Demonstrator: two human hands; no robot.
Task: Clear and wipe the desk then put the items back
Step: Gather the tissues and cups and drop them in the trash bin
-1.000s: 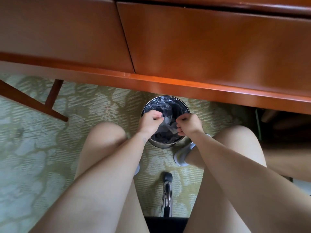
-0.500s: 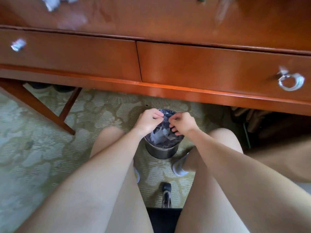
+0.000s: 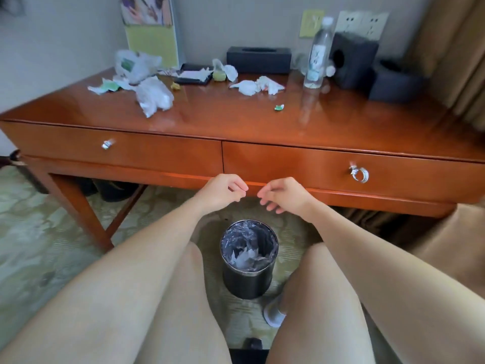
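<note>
White paper litters the desk [image 3: 236, 122], and the coming reach turns on where it lies from our hands: all of it is up and ahead, past the front edge. Farthest left sits a bag [image 3: 136, 64] with a crumpled wad [image 3: 153, 97] in front of it, the wad's long axis running from the back toward us. It lies ahead and left of our left hand [image 3: 223, 191], the nearer one to it. That hand hovers before the desk's lower rail, fingers loosely curled with the thumb close to the fingertips, and we see nothing in it. Directly below, between our knees, stands the bin [image 3: 246, 282], lined and holding some paper. Our right hand [image 3: 282, 194] hangs just beside the left, not touching it, fingers slack and a little spread, also empty. Ahead of it lie the tissues [image 3: 256, 86], stretched left to right, and nearer us a small green scrap [image 3: 279, 107]. We judge the right hand better placed for both. Further right the bottle [image 3: 316, 56] stands upright, well apart from either hand. We judge both forearms need to rise and extend over the edge first.
</note>
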